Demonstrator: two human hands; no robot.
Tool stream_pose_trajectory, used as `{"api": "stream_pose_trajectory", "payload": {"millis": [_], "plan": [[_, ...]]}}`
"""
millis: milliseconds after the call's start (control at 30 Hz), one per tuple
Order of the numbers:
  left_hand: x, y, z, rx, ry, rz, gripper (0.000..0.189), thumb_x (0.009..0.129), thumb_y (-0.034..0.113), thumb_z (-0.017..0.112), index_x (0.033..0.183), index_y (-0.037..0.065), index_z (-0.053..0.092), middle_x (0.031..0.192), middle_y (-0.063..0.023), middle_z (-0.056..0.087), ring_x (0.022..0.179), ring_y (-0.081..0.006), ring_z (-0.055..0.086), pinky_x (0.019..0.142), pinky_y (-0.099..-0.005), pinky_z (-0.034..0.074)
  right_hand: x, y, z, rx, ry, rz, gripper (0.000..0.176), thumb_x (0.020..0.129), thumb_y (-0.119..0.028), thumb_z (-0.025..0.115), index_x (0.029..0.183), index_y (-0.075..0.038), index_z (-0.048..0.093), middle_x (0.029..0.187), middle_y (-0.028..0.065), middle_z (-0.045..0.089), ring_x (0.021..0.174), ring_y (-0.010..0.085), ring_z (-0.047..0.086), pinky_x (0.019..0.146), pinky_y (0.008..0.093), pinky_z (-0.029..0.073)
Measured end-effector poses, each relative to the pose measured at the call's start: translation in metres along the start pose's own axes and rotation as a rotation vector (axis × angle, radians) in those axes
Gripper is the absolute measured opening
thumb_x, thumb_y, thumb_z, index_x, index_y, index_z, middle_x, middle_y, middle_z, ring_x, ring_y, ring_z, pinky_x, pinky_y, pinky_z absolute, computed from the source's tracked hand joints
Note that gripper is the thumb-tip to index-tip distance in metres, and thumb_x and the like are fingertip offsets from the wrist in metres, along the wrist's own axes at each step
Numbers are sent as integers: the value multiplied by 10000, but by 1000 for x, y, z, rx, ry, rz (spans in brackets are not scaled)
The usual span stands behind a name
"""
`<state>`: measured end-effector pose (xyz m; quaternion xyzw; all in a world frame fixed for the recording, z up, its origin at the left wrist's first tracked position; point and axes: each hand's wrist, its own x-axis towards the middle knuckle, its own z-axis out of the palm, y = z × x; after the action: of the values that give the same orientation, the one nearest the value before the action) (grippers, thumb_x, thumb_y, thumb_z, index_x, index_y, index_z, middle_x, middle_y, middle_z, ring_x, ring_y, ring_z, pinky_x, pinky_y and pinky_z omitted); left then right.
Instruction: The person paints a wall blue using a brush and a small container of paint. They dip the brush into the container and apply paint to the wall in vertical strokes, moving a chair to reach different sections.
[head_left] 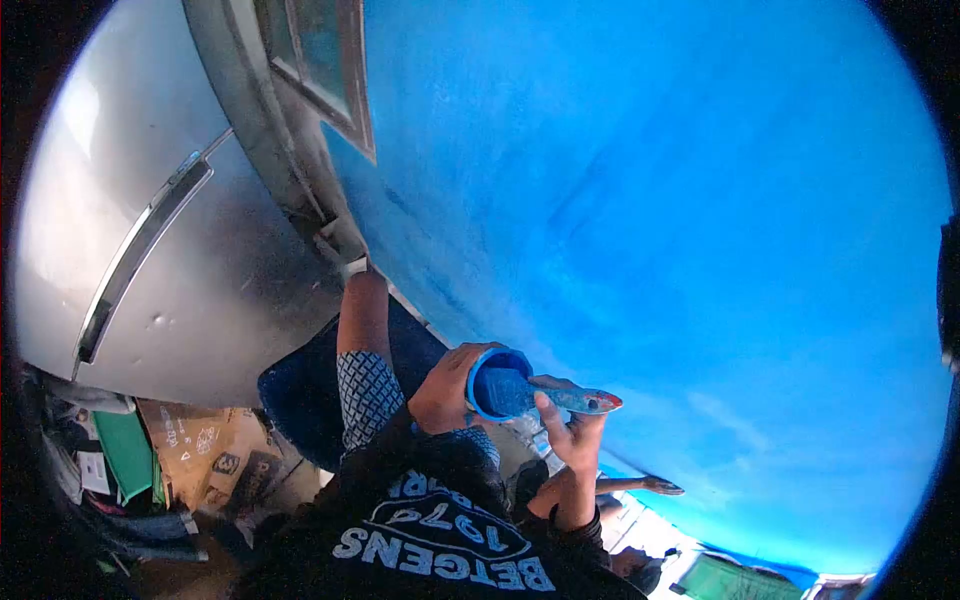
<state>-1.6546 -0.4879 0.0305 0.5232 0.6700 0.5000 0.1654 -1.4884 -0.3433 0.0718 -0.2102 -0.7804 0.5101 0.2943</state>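
Observation:
My left hand (445, 392) is wrapped around a small blue cup (497, 385) of blue paint, held in front of my chest. My right hand (572, 438) grips a paintbrush (580, 400); its handle is smeared blue with a red tip, and its head sits inside the cup. Close behind both hands stands a large wall (650, 200) painted bright blue. My black shirt with white lettering (440, 545) fills the lower middle.
A bare arm in a patterned sleeve (365, 340) reaches up to the wall's lower edge; whose arm it is I cannot tell. A grey metal panel with a handle bar (140, 250) is at left. Cardboard (215, 450) and clutter lie at lower left.

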Motion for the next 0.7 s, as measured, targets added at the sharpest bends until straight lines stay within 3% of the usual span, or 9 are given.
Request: {"api": "stream_pose_trajectory", "payload": {"millis": [67, 100, 167, 233, 367, 433, 500, 633, 700], "plan": [[1, -13, 9, -80, -44, 4, 889, 648, 295, 909, 1371, 44, 457, 1311, -170, 570, 1212, -377, 547, 1050, -481, 405, -6, -2, -4, -92, 22, -122, 176, 846, -99, 773, 1009, -36, 754, 914, 105, 753, 793, 196, 703, 745, 335, 540], [9, -21, 8, -62, -48, 68, 889, 648, 295, 909, 1371, 44, 457, 1311, -170, 570, 1212, -377, 547, 1050, -481, 405, -10, 2, -6, -52, -24, -45, 193, 847, -122, 775, 1019, -38, 751, 908, 101, 747, 787, 211, 694, 748, 337, 536], [4, -29, 20, -175, 6, 216, 871, 671, 322, 893, 1373, 44, 460, 1312, -168, 567, 1198, -379, 547, 1042, -486, 406, -14, 9, -3, -53, 26, -81, 190, 844, -116, 776, 1014, -35, 749, 899, 99, 742, 781, 210, 688, 746, 334, 534], [8, -53, 18, -65, -65, 299, 866, 686, 352, 884, 1379, 45, 467, 1320, -165, 560, 1204, -379, 540, 1040, -491, 403, -17, 21, 7, -69, 6, -87, 184, 847, -110, 773, 1010, -28, 747, 890, 109, 737, 790, 202, 687, 750, 339, 532], [13, -95, 37, -72, -215, 245, 885, 682, 363, 895, 1388, 45, 466, 1331, -171, 550, 1218, -382, 532, 1044, -485, 403, -22, 42, 24, -122, 43, -77, 176, 849, -139, 773, 993, -41, 751, 887, 125, 738, 785, 238, 700, 738, 346, 531], [17, -118, 35, -264, -291, 160, 900, 668, 338, 908, 1390, 40, 460, 1320, -177, 551, 1220, -382, 534, 1036, -479, 415, -15, 60, 41, -260, 92, -151, 159, 895, -139, 698, 959, 4, 727, 838, 106, 708, 761, 192, 666, 684, 315, 497], [7, -142, 51, -426, -312, 47, 891, 665, 310, 913, 1384, 37, 462, 1305, -183, 555, 1213, -385, 541, 1031, -476, 423, -13, 83, 58, -147, 174, -141, 193, 916, -175, 678, 932, 11, 726, 790, 85, 695, 692, 163, 627, 648, 307, 474], [-4, -172, 47, -234, -272, 85, 879, 666, 291, 906, 1375, 25, 460, 1308, -196, 546, 1218, -393, 534, 1032, -481, 421, -9, 130, 95, 19, 278, -9, 239, 961, -203, 648, 903, 20, 711, 669, 25, 610, 590, 113, 524, 559, 307, 418], [-1, -191, 31, -155, -273, 149, 876, 665, 282, 905, 1372, 21, 458, 1311, -200, 542, 1225, -396, 528, 1030, -484, 421, -6, 137, 117, 126, 368, 250, 272, 976, -219, 644, 851, 20, 682, 648, -6, 566, 593, 102, 488, 536, 303, 374]]}}
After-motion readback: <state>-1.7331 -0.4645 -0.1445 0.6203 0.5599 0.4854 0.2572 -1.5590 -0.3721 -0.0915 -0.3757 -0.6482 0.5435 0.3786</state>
